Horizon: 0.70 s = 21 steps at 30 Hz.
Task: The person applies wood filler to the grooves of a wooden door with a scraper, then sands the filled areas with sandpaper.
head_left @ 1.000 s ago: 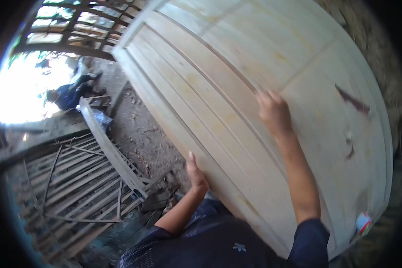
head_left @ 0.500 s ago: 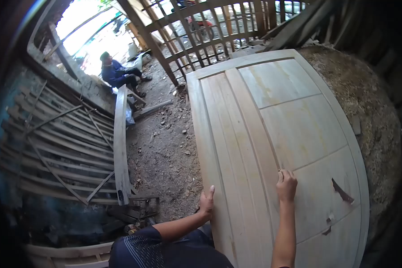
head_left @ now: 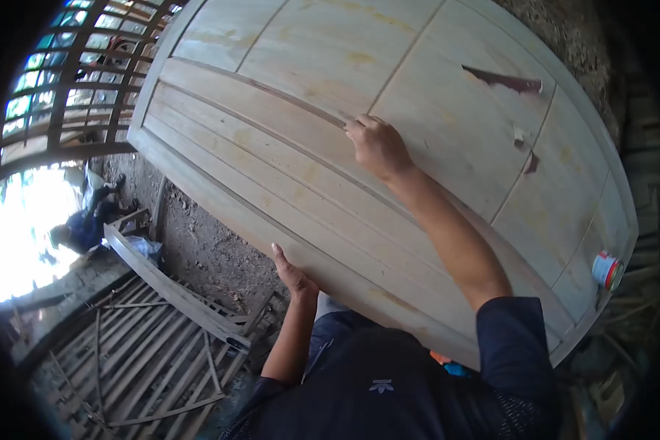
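Note:
A large pale wooden door [head_left: 301,183] with panels and grooves lies flat in front of me. My right hand [head_left: 378,143] is closed in a pinch at the long groove beside the middle rail, where a cross groove meets it. Whatever is between its fingertips is too small to make out. At the near edge of the door, my left hand [head_left: 295,277] grips the side, thumb up against the edge and fingers mostly hidden. Torn dark-red sandpaper [head_left: 502,78] rests on the door, with a small grey scrap [head_left: 519,136] and another dark-red scrap [head_left: 532,163] nearby.
A small tin [head_left: 608,270] with a red and white label stands near the door's right end. Slatted wooden frames [head_left: 147,352] lie at lower left, beside a curved beam [head_left: 172,290]. A wooden lattice [head_left: 66,88] rises at upper left. Another person [head_left: 84,227] sits beyond the beam.
My view has turned, so the door now runs diagonally and the tin has come into view. My right hand remains at about the same groove junction; my left hand is still on the edge.

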Each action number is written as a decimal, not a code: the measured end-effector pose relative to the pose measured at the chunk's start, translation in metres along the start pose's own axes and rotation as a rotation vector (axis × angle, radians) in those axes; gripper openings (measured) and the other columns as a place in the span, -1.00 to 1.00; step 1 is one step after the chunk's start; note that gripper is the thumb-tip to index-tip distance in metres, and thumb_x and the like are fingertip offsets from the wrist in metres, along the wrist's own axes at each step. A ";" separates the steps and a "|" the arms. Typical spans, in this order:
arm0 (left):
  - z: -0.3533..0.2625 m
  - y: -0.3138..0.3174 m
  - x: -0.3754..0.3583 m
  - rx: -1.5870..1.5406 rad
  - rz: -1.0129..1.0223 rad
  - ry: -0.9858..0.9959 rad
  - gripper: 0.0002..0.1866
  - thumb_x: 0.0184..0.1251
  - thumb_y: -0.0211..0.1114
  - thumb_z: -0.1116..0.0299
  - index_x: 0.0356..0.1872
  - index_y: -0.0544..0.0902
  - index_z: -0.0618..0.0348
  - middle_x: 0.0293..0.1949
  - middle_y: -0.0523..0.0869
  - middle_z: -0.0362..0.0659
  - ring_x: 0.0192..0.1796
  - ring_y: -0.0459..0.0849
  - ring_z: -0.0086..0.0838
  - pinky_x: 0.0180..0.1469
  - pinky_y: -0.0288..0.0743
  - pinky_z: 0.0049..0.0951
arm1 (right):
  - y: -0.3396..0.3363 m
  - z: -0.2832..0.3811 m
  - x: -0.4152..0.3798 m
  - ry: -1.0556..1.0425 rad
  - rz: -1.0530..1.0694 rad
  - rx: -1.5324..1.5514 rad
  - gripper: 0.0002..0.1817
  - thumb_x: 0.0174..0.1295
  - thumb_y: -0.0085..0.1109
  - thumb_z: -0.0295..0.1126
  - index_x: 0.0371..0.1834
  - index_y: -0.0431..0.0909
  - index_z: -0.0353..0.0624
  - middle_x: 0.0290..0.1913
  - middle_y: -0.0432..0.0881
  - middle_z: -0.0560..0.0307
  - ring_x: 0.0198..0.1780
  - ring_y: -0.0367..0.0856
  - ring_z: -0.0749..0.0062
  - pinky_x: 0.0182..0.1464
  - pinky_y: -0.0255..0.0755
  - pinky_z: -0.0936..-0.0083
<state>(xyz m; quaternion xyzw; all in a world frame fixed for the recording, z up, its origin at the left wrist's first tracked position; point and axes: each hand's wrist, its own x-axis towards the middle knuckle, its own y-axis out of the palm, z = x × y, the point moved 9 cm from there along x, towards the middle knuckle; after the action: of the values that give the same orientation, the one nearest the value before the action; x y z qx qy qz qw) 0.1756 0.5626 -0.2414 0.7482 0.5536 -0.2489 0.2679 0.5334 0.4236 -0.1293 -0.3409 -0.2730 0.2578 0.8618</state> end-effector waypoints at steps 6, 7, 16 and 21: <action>-0.002 0.009 0.000 -0.017 0.036 0.015 -0.20 0.65 0.16 -0.24 0.57 0.37 0.24 0.46 0.57 -0.01 0.47 0.54 -0.11 0.54 0.38 -0.09 | -0.084 -0.036 -0.117 0.169 0.112 -0.075 -0.72 0.24 0.20 -0.64 -0.01 0.74 -0.26 -0.18 0.74 -0.06 -0.12 0.75 -0.05 -0.03 0.68 0.09; -0.002 0.006 -0.002 -0.029 0.025 0.016 -0.24 0.67 0.17 -0.19 0.54 0.38 0.28 0.41 0.61 -0.02 0.43 0.58 -0.14 0.50 0.43 -0.11 | -0.079 -0.029 -0.113 0.122 0.087 -0.106 -0.71 0.23 0.22 -0.64 0.00 0.75 -0.26 -0.16 0.73 -0.05 -0.10 0.74 -0.03 -0.02 0.68 0.11; -0.009 0.005 -0.007 0.057 -0.086 0.010 -0.23 0.66 0.19 -0.19 0.52 0.39 0.30 0.38 0.62 0.01 0.39 0.61 -0.15 0.48 0.46 -0.15 | -0.054 0.000 -0.083 0.094 0.088 -0.135 -0.78 0.23 0.20 -0.57 -0.08 0.71 -0.25 -0.20 0.64 0.02 -0.01 0.70 0.06 0.06 0.68 0.25; -0.007 0.000 -0.007 0.152 -0.060 -0.028 -0.14 0.60 0.21 -0.28 0.60 0.33 0.19 0.50 0.54 -0.04 0.50 0.50 -0.09 0.58 0.33 -0.08 | -0.009 0.005 -0.021 0.018 0.072 -0.154 -0.75 0.14 0.25 -0.61 -0.09 0.70 -0.24 -0.22 0.64 0.01 -0.09 0.72 0.09 -0.03 0.70 0.25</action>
<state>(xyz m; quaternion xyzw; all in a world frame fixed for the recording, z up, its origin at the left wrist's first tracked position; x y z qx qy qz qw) 0.1747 0.5622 -0.2316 0.7459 0.5516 -0.3084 0.2105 0.5170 0.4070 -0.1258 -0.4180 -0.2719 0.2636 0.8257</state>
